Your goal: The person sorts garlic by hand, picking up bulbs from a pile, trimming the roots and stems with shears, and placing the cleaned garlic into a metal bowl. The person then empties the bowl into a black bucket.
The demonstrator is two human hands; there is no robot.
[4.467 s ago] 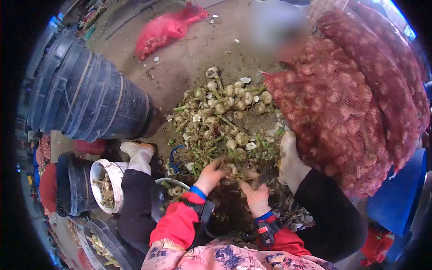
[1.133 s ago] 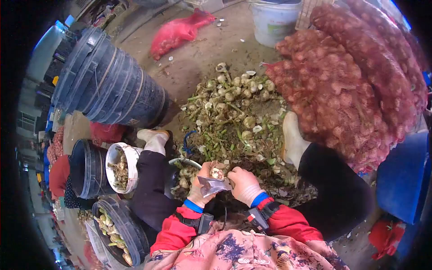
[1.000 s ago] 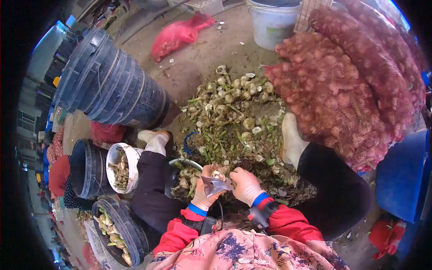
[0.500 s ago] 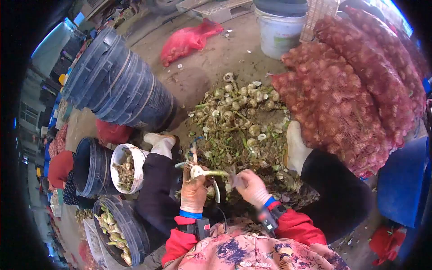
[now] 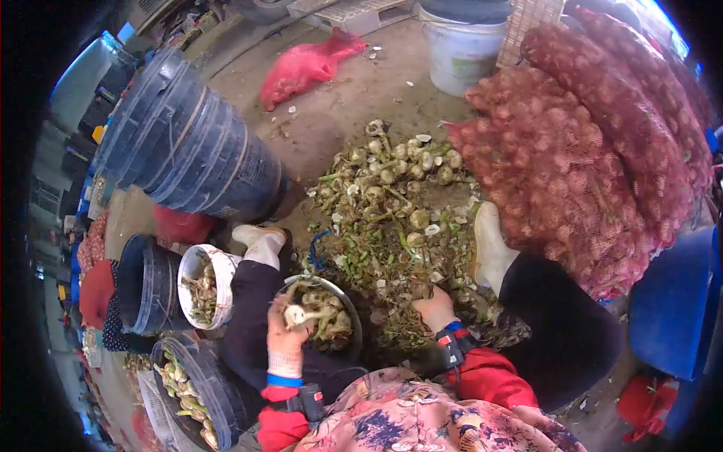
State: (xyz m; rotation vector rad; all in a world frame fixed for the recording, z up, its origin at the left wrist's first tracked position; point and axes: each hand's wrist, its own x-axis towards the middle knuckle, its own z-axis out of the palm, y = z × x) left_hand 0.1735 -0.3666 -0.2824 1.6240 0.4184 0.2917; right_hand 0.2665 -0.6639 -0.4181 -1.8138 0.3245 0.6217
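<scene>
My left hand is closed round a pale garlic bulb, held over the left side of a round bucket between my legs. Garlic with roots and stems lies inside that bucket. My right hand is low at the near edge of the heap of trimmings, fingers curled. Whatever it grips is hard to make out against the debris. Beyond, several untrimmed garlic bulbs lie heaped on the ground.
Red net sacks of garlic lean at the right beside a blue container. Stacked dark buckets stand at left. Nearer are a white bucket, a black bucket and a tilted bucket of trimmed garlic.
My hands have moved apart: the left went left and down with a garlic bulb, uncovering the bucket. The right shifted slightly right, away from the stem it was beside.
</scene>
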